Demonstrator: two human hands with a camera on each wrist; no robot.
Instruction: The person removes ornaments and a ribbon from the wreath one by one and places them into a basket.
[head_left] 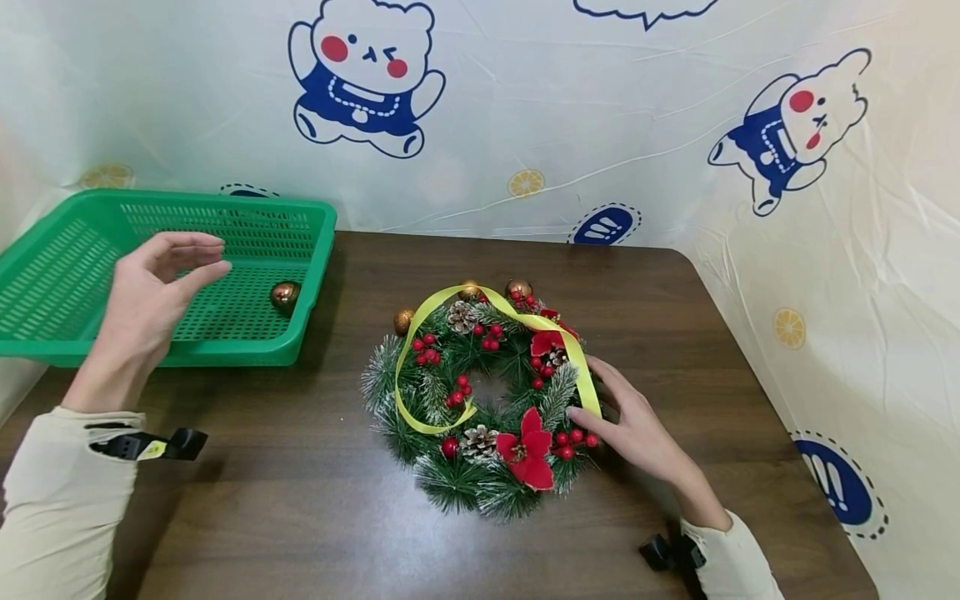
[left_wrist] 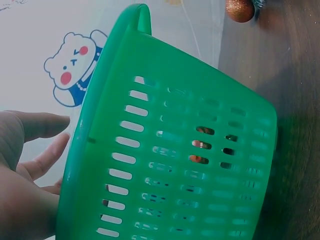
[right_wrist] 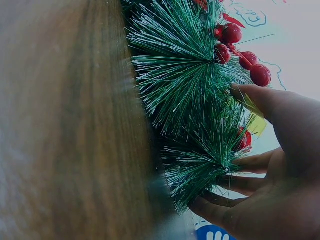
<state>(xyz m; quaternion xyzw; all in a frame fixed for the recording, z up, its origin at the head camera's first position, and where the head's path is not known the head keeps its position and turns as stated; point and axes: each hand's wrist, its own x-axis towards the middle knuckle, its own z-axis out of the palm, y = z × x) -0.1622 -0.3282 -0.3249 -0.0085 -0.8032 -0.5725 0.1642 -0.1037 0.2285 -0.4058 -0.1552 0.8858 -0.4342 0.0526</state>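
Cream sleeve [head_left: 67, 508] closest to my head camera, black wrist camera [head_left: 186, 443] strapped on. Just past it, my left grip [head_left: 157, 292] is released, thumb and fingers apart, above the green basket [head_left: 247, 353]. Bronze ball [head_left: 285, 297] lies inside the basket, to the right of that grip. My right grip [head_left: 637, 425] is grasping the wreath [head_left: 457, 483] by its outer edge, thumb above, fingers round the side; wreath spreads leftward from this grip, flat on the wooden counter [head_left: 300, 500]. Yellow ribbon [head_left: 398, 375] loops over it, one end at the right thumb. Red flower [head_left: 528, 450] and berries [head_left: 573, 442] sit just left of the right grip. Three bronze-gold balls [head_left: 518, 288] farther out, along the wreath's far edge. Cartoon-bear sheet [head_left: 480, 108] hangs beyond both grips.
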